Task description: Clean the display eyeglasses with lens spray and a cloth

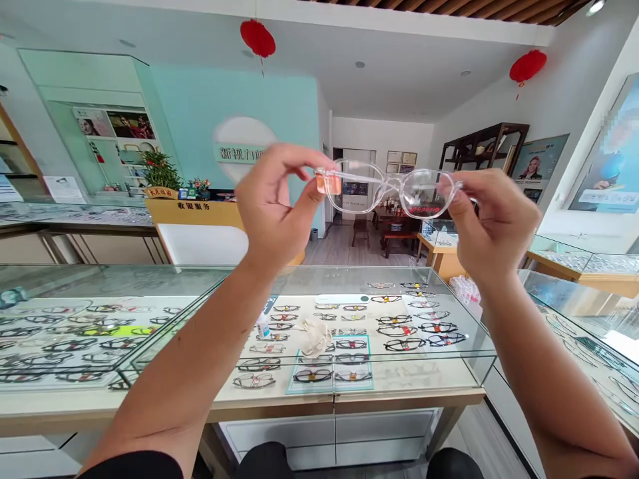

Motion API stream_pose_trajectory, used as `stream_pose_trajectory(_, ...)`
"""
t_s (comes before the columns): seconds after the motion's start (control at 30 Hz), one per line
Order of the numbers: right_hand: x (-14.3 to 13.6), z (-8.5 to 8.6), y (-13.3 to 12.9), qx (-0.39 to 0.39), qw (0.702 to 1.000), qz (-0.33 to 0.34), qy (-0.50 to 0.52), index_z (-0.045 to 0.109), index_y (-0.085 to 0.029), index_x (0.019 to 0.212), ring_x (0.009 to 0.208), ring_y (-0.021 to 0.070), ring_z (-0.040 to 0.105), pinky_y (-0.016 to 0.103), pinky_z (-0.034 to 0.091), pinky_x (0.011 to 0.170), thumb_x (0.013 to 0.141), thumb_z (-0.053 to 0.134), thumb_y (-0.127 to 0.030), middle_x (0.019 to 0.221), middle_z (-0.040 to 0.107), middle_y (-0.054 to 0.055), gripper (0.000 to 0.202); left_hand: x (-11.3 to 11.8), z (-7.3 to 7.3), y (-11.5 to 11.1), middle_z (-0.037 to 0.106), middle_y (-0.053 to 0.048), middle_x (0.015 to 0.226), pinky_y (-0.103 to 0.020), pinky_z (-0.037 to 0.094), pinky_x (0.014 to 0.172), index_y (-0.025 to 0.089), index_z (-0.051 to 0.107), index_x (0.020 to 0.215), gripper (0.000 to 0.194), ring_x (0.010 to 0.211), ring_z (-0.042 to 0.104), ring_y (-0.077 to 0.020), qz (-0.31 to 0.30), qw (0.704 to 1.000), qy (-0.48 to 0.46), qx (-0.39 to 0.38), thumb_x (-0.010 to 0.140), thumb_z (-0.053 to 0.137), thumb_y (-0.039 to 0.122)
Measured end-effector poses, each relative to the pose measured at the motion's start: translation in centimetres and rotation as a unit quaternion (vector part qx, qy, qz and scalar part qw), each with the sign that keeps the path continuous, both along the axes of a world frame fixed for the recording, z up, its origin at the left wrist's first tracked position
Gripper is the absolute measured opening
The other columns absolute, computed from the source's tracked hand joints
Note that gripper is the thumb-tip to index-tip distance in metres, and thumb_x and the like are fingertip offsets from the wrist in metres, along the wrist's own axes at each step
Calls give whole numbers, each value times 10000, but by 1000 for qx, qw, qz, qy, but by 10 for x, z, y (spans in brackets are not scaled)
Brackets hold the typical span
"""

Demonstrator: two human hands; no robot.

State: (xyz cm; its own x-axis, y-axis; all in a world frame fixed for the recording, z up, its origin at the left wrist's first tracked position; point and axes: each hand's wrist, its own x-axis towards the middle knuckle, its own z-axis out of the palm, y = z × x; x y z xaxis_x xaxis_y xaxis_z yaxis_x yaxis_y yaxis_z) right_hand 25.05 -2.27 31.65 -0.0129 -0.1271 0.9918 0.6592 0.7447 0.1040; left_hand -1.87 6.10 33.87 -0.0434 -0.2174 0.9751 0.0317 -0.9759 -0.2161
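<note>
A pair of clear-framed glasses (393,186) is held up at eye height between my two hands, above the glass display case. My left hand (279,199) pinches the left end of the frame between thumb and fingers, beside an orange tag (329,182) at the left lens. At the right end, my right hand (492,219) grips the frame with thumb and forefinger. Below, a crumpled pale cloth (315,337) and a small white-and-blue bottle (263,325) rest on the glass top.
The glass case (424,372) holds rows of glasses, with more cases at left and right. Beyond it are a yellow-topped counter (200,216), a wooden table with benches, and two red lanterns overhead. My knees show below the case.
</note>
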Motion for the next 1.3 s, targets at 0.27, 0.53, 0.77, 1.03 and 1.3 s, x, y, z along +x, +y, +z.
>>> stream_pose_trajectory(0.27, 4, -111, 31, -330, 909, 215, 140, 796, -264, 1065, 852, 190, 818, 383, 688, 843, 990, 796, -464, 922, 835, 17, 214, 18, -121, 36, 756, -7, 923, -322, 592, 826, 330, 803, 1166, 348, 905, 741, -164, -108, 939, 45, -324, 878, 891, 503)
stream_pose_trajectory(0.53, -8, -236, 19, -468, 813, 242, 248, 690, -264, 1094, 844, 222, 848, 397, 701, 825, 941, 824, -513, 834, 836, 6, 322, 14, -245, 14, 784, -30, 931, -320, 604, 868, 281, 848, 1119, 394, 892, 749, -171, -112, 826, 36, -552, 813, 930, 514)
stream_pose_trajectory(0.77, -18, -282, -4, -486, 799, 231, 267, 669, -279, 1185, 900, 225, 850, 394, 680, 863, 984, 799, -413, 859, 840, 7, 274, 6, -298, -15, 787, -34, 938, -313, 609, 901, 261, 865, 1140, 433, 872, 729, -160, -69, 787, 8, -614, 772, 965, 467)
stream_pose_trajectory(1.03, -13, -298, -21, -502, 810, 207, 222, 705, -293, 1223, 1015, 268, 852, 469, 679, 973, 999, 792, -387, 993, 867, 48, 259, 1, -312, -30, 769, -35, 871, -284, 614, 825, 224, 852, 1081, 463, 871, 762, -175, -77, 744, -6, -664, 716, 999, 469)
stream_pose_trajectory(1.3, -6, -307, -27, -473, 862, 79, 161, 733, -300, 1220, 943, 262, 824, 467, 658, 917, 1005, 773, -369, 1002, 837, 49, 229, -14, -322, -27, 803, -53, 963, -305, 599, 795, 241, 850, 940, 387, 795, 677, -156, -66, 756, 42, -650, 667, 1031, 448)
